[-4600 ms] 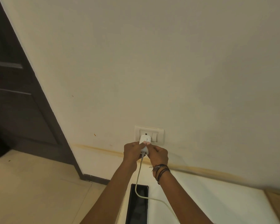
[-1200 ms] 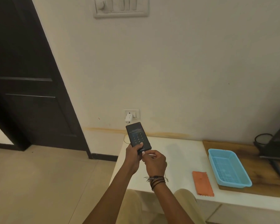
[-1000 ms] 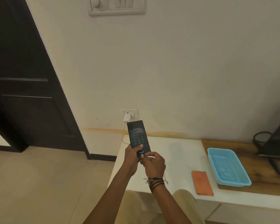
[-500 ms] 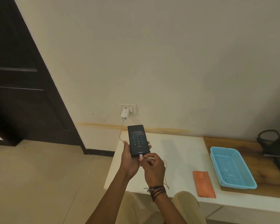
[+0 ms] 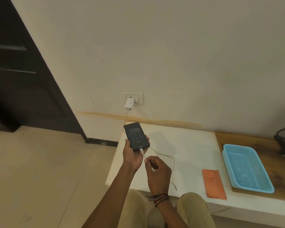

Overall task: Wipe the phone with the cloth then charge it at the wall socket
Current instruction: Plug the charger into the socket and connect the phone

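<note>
Fingers (image 5: 147,159) pinch cable (image 5: 172,163) at phone (image 5: 136,136); cloth (image 5: 213,183) beside basket (image 5: 247,168).

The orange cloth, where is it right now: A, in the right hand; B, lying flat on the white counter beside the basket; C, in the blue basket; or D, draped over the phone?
B: the cloth lies flat on the white counter, just left of the blue basket, while the left hand holds the phone and the right hand pinches the cable.
</note>
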